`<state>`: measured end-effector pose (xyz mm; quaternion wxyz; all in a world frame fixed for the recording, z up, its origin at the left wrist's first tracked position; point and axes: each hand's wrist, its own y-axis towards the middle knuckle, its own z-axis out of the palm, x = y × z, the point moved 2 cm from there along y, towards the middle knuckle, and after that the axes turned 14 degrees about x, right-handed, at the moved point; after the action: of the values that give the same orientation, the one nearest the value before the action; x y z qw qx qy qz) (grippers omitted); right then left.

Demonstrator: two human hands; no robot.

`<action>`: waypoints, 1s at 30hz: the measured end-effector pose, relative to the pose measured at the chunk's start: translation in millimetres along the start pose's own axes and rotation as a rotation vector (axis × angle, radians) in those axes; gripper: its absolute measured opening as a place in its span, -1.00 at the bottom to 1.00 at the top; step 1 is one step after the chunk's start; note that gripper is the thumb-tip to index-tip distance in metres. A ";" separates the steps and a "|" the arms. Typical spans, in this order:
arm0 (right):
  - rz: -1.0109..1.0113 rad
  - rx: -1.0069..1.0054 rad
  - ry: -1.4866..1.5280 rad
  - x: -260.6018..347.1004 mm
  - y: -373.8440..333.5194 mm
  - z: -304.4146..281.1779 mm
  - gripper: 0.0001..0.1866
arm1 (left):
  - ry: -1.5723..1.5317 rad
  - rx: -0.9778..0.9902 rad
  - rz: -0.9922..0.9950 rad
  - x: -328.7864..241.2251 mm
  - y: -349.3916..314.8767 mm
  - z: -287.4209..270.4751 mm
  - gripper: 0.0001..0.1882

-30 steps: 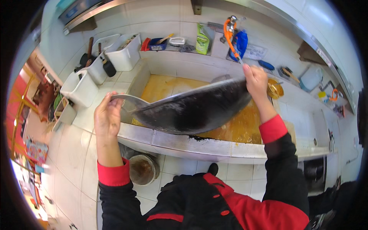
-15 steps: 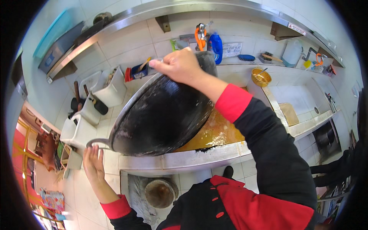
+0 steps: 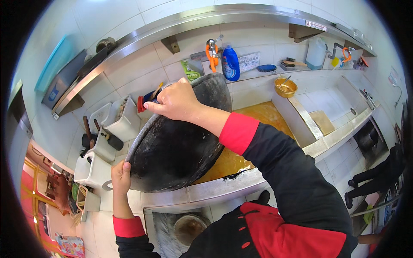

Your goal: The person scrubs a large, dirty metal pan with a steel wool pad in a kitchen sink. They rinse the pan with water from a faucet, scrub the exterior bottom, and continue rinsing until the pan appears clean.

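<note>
A big black wok (image 3: 176,150) is tipped up on its side over the near-left edge of a tiled sink (image 3: 299,120), with its dark scuffed surface toward me. My right hand (image 3: 177,101) is closed round its upper rim, thumb pointing left. At the lower left, my left hand (image 3: 121,176) grips the wok's edge with the thumb up. Beside that hand, part of a loop handle (image 3: 107,185) shows; the fingers' far side is hidden. Orange-brown murky water (image 3: 269,115) lies in the sink, partly covered by the wok and my right arm.
A gold bowl (image 3: 285,87) with a spoon stands on the sink divider. Along the back ledge are a blue bottle (image 3: 231,64), a blue brush (image 3: 266,68) and an orange-wrapped tap (image 3: 211,53). White bins (image 3: 92,170) stand left. Someone's dark-clad legs (image 3: 374,167) show at right.
The wok has shifted lower and nearer in the view, still tilted. My left hand has gone from open fingers at the loop handle to a grip on the edge. My right hand keeps its hold.
</note>
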<state>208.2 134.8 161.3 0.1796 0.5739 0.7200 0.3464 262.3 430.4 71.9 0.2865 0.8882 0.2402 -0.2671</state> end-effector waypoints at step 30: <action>0.454 0.773 0.273 -326.0 -66.8 -2.1 -0.67 | 0.235 -0.063 -0.012 -51.4 61.3 32.3 -0.39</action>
<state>250.1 -182.5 70.3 -0.2239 0.6910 0.6694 0.1557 248.9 351.6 104.3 0.2823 0.9025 0.2858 -0.1551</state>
